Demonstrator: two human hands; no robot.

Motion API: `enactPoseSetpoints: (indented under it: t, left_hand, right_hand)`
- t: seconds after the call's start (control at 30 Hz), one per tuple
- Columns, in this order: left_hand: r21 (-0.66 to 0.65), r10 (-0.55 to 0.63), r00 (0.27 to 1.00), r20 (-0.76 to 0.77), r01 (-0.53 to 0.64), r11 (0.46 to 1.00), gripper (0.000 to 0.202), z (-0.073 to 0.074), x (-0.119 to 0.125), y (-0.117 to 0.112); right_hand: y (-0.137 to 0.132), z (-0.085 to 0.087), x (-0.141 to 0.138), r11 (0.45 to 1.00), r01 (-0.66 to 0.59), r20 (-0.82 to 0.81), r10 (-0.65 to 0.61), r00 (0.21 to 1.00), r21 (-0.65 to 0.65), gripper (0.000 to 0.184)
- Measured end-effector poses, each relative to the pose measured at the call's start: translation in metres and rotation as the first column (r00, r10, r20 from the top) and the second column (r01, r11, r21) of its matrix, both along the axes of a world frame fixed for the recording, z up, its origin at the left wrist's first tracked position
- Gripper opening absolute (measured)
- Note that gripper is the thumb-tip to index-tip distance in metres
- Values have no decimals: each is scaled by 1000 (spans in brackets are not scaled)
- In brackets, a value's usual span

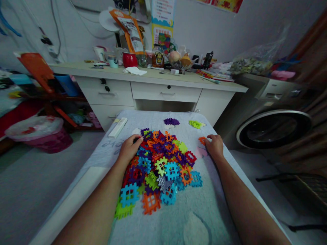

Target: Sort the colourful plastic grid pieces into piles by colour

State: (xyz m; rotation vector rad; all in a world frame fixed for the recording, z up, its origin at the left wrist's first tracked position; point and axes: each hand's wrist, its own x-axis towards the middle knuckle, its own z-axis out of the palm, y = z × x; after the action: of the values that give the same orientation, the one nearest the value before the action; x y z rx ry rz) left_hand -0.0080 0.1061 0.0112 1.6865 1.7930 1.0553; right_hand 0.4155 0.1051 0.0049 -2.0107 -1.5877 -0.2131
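Observation:
A heap of colourful plastic interlocking window-frame blocks lies in the middle of the cloth-covered table. My left hand is at the heap's left edge with its fingers curled; whatever they hold, if anything, is hidden. On the right, apart from the heap, my right hand has its fingertips closed on an orange block. A small group of purple blocks sits beyond the heap. To its right is a small group of lime-green blocks.
A long white box lies at the table's far left. Behind stands a white desk with jars, a red pot and papers. A washing machine is at the right, a pink bin at the left.

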Motion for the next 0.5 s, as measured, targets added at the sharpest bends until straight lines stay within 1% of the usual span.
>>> enactPoseSetpoints:
  t: [0.07, 0.13, 0.2, 0.27, 0.3, 0.37, 0.43, 0.5]
  left_hand:
    - [3, 2, 1000, -2, -2, 1000, 40, -1, 0, 1]
    - [3, 1, 1000, -3, -1, 1000, 41, -2, 0, 1]
    - [8, -5, 1000, 2, 5, 1000, 41, -4, -1, 2]
    - [9, -9, 1000, 5, 9, 1000, 41, -4, -1, 2]
    - [6, -9, 1000, 6, 9, 1000, 41, -4, -1, 1]
    - [-2, -6, 1000, 6, 6, 1000, 40, -4, -1, 1]
    - [-2, -4, 1000, 7, 4, 1000, 40, -3, -1, 1]
    - [1, -5, 1000, 9, 5, 1000, 40, -4, -2, 1]
  right_hand:
    - [-2, 6, -8, 994, -108, -13, 108, 994, 32, 29]
    - [-4, 14, -20, 962, -271, -30, 272, 962, 38, 28]
    - [-7, 19, -35, 891, -453, -59, 453, 890, 7, 27]
    - [-10, 21, -51, 811, -584, -106, 577, 810, -46, 30]
    - [-12, 21, -58, 779, -622, -133, 610, 781, -78, 32]
    - [-16, 21, -70, 740, -656, -174, 634, 753, -145, 39]
    - [-18, 20, -76, 718, -664, -198, 633, 748, -209, 45]
    - [-19, 21, -79, 710, -659, -210, 625, 752, -248, 47]
